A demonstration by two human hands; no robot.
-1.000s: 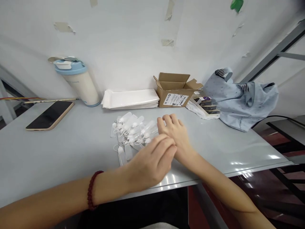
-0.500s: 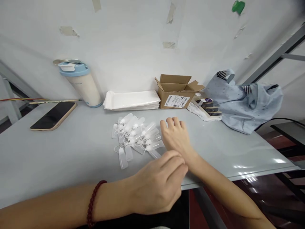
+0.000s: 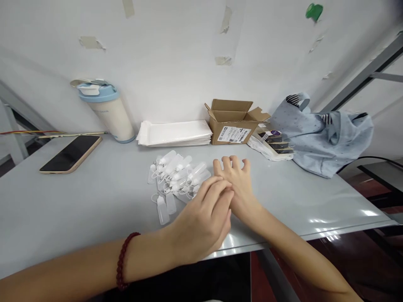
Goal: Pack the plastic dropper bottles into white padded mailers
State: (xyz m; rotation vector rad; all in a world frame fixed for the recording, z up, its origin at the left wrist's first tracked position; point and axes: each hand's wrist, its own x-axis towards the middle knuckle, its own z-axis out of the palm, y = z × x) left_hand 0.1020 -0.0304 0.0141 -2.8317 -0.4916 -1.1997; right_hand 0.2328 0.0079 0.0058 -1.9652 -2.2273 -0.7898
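My left hand [image 3: 203,218], with a dark red bead bracelet [image 3: 122,264] at its wrist, reaches across in front of me. Its fingers are bent and held together, and their tips rest against the back of my right hand [image 3: 234,178] near the wrist; I see nothing in them. Over the table, palm down, the right hand has its fingers apart and a little curled, holding nothing. Just left of it lies a pile of small translucent squeeze bottles [image 3: 173,170] with white caps and looped ties. My left hand hides part of the pile's near right side.
Along the wall stand a tumbler [image 3: 110,115], a stack of white envelopes [image 3: 176,132], an open cardboard box [image 3: 234,130] and a light blue cloth bag [image 3: 324,138]. A phone [image 3: 71,153] lies at the left. Dark packs [image 3: 277,142] sit beside the bag.
My left hand has moved up and slightly left, from over my right wrist onto the back of my right hand. The right hand's fingers have spread a little more.
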